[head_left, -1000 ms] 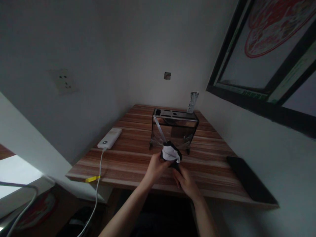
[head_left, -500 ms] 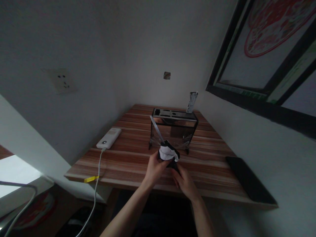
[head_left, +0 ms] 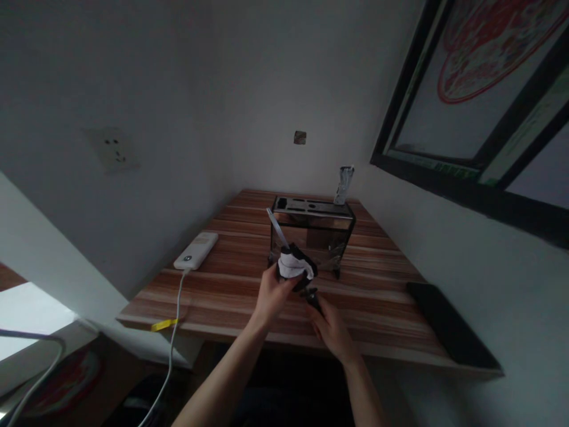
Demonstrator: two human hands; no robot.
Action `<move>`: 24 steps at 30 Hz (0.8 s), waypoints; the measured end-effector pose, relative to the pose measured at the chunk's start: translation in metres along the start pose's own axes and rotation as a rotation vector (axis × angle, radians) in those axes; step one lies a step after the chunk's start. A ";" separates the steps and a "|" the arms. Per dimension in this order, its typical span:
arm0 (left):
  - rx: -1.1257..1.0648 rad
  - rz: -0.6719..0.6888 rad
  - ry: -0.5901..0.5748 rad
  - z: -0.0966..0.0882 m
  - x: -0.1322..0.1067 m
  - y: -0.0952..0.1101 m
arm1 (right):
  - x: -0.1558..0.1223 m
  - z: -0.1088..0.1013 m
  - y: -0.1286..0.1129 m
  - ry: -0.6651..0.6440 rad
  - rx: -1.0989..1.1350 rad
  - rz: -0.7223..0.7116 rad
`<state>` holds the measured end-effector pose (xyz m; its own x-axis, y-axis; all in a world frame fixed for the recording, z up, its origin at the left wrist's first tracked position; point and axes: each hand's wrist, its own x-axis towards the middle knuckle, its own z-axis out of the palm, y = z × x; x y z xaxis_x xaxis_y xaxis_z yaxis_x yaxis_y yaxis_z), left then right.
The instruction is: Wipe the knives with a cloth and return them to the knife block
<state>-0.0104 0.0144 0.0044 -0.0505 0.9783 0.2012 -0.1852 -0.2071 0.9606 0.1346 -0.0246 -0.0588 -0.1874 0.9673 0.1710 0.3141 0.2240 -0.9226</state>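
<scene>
I take this for a dim corner of a home: a wood-grain counter against plain walls, a wall socket, a power bank on its cable, a steel knife rack and a framed picture.

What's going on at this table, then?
A person is at a wooden table. Their left hand grips a black-and-white cloth bunched around what looks like a knife, with the blade sticking up out of the cloth. Their right hand holds the dark handle end below. Just behind stands a metal rack. A power bank with its cable lies to the left, and a flat black slab to the right.
</scene>
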 end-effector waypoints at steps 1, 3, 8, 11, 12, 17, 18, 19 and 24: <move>-0.010 0.007 0.010 -0.001 0.002 0.002 | 0.000 0.000 0.000 -0.008 0.004 0.002; -0.028 0.016 0.027 -0.002 0.006 0.007 | 0.000 0.000 0.001 -0.017 0.013 0.007; -0.048 0.037 0.049 -0.007 0.018 0.019 | -0.001 0.000 0.002 -0.013 0.028 0.010; -0.051 0.082 0.055 -0.010 0.026 0.024 | -0.001 -0.001 0.002 -0.012 0.042 0.008; -0.052 0.099 0.059 -0.011 0.029 0.025 | -0.001 -0.001 0.001 -0.010 0.041 0.007; -0.059 0.168 0.087 -0.017 0.044 0.033 | -0.002 0.000 0.000 -0.006 0.035 0.013; -0.060 0.176 0.097 -0.018 0.047 0.036 | -0.002 0.000 0.000 -0.009 0.042 0.018; -0.061 0.182 0.112 -0.019 0.049 0.038 | -0.002 0.000 0.000 -0.012 0.049 0.023; -0.089 0.231 0.167 -0.027 0.062 0.052 | -0.002 0.000 0.000 -0.020 0.045 0.023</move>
<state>-0.0498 0.0636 0.0612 -0.2604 0.8914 0.3711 -0.2352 -0.4313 0.8710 0.1351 -0.0267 -0.0594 -0.1996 0.9693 0.1433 0.2759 0.1959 -0.9410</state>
